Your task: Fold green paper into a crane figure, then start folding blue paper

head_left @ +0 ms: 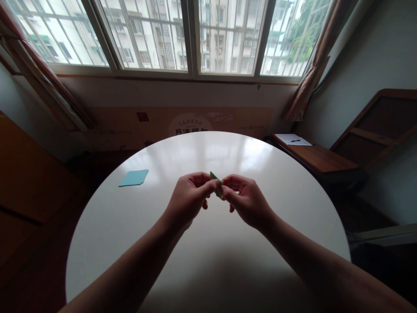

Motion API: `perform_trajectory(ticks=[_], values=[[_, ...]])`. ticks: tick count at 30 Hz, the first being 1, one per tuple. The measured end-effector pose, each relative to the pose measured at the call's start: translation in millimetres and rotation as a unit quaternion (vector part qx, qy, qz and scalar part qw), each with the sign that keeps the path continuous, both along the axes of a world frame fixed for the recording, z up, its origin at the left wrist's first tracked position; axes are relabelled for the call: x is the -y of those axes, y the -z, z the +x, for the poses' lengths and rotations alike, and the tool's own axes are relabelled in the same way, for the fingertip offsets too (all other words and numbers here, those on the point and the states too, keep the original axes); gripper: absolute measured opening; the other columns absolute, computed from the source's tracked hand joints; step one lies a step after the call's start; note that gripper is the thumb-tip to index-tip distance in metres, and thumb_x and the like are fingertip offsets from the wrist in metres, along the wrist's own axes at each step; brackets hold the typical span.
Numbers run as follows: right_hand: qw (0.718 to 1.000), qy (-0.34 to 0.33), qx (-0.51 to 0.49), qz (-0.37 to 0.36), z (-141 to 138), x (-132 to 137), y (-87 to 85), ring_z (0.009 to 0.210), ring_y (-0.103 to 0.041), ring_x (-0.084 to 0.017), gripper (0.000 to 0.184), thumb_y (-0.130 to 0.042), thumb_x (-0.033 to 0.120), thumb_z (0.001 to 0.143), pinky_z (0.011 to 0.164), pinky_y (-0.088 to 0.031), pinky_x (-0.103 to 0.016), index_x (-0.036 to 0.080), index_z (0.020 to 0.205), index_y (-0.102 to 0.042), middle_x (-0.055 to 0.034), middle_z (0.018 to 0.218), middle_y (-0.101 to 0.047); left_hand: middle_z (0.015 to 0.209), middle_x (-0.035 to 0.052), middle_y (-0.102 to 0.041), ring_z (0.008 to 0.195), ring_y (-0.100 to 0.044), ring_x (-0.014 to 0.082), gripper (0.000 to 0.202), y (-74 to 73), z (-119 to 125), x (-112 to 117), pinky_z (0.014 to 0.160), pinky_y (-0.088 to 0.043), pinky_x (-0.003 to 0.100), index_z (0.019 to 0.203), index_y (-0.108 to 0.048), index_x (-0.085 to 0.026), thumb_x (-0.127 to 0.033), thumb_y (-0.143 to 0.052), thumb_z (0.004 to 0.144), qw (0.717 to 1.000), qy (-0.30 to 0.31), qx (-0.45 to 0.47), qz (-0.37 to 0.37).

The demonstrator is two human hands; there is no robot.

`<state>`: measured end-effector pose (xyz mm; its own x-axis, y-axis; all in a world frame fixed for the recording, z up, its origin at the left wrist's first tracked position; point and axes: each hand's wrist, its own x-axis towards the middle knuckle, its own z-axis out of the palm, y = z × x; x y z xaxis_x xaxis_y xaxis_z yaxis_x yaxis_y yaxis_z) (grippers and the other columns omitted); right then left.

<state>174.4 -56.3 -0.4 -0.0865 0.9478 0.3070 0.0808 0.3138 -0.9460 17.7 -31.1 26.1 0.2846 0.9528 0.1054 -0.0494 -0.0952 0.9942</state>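
A small folded piece of green paper is pinched between both my hands above the middle of a round white table. My left hand grips its left side with thumb and fingers closed. My right hand holds its right side, fingers curled in. Most of the green paper is hidden by my fingertips. A light blue sheet of paper lies flat on the table to the far left, well apart from my hands.
A wooden side table stands at the right with a white sheet and a pen on it. A cardboard box sits beyond the table under the window. A wooden frame leans against the right wall.
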Motion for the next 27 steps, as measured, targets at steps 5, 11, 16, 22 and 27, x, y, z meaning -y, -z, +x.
perform_trajectory(ticks=[5,11,16,22,27], values=[[0.998,0.013,0.054,0.024,2.3,0.1,-1.8,0.066,-0.059,-0.015,0.013,-0.064,0.027,0.086,0.054,-0.044,-0.024,0.017,0.080,-0.069,-0.0019,0.071,-0.066,0.052,-0.0044,-0.054,0.044,-0.041,0.0067,0.015,-0.7,-0.2,0.1,0.038,-0.034,0.018,0.066,-0.069,-0.015,-0.028,-0.074,0.070,1.000,-0.021,0.008,0.004],[0.999,-0.012,0.040,0.001,2.3,-1.1,-3.2,0.066,-0.058,-0.014,0.009,-0.061,0.018,0.081,0.061,-0.045,-0.026,0.016,0.077,-0.068,-0.0015,0.072,-0.066,0.052,-0.0036,-0.055,0.045,-0.040,0.0072,0.017,-1.3,-1.2,-0.8,0.038,-0.033,0.018,0.064,-0.068,-0.015,-0.030,-0.075,0.069,0.999,-0.029,0.011,-0.008],[0.999,-0.017,0.023,-0.023,3.2,-1.1,-5.4,0.059,-0.053,-0.012,0.008,-0.060,0.021,0.079,0.052,-0.039,-0.023,0.017,0.075,-0.066,0.0002,0.067,-0.062,0.052,-0.0033,-0.053,0.049,-0.042,0.0083,0.021,0.0,-2.0,-2.3,0.038,-0.032,0.016,0.065,-0.069,-0.014,-0.032,-0.079,0.067,0.998,-0.028,0.027,-0.040],[0.999,0.015,0.029,-0.025,3.7,-2.5,-4.4,0.055,-0.050,-0.012,0.009,-0.059,0.022,0.079,0.048,-0.036,-0.023,0.017,0.074,-0.064,0.0000,0.065,-0.062,0.064,0.0013,-0.059,0.056,-0.046,0.0116,0.037,1.3,-2.4,-3.5,0.037,-0.033,0.017,0.073,-0.071,-0.014,-0.051,-0.069,0.079,0.998,-0.020,0.046,-0.044],[0.999,0.021,0.038,-0.009,3.2,-3.1,-3.3,0.058,-0.053,-0.013,0.010,-0.061,0.022,0.080,0.055,-0.041,-0.025,0.017,0.073,-0.065,-0.0001,0.066,-0.063,0.058,-0.0003,-0.058,0.053,-0.048,0.0116,0.027,2.5,-3.1,-3.6,0.038,-0.037,0.018,0.075,-0.072,-0.014,-0.040,-0.078,0.071,1.000,-0.006,-0.004,0.007]])
